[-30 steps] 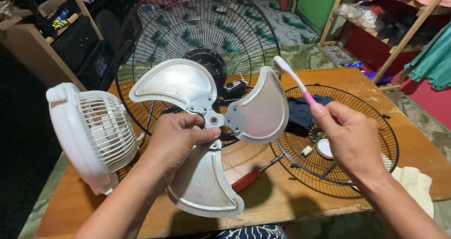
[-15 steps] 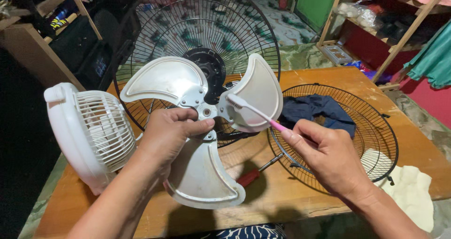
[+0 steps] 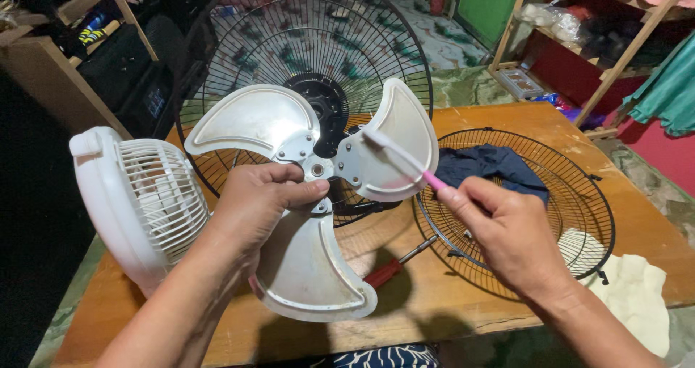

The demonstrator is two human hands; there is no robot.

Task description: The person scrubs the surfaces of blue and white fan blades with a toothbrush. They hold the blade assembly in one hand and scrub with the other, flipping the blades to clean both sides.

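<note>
Left hand (image 3: 250,201) clamped on fan blade (image 3: 311,194), right hand (image 3: 507,230) pinching a toothbrush (image 3: 402,158), bristles seemingly on blade

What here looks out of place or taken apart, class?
The big fan is in pieces. Its blade is off the motor, held in the left hand, while the right hand puts a toothbrush to it. The front grille lies flat on the table, with a dark cloth on it.

Wooden table (image 3: 507,118), wire fan guard (image 3: 601,216), red-handled screwdriver (image 3: 387,270), white fan (image 3: 134,201), cream cloth (image 3: 641,295)
</note>
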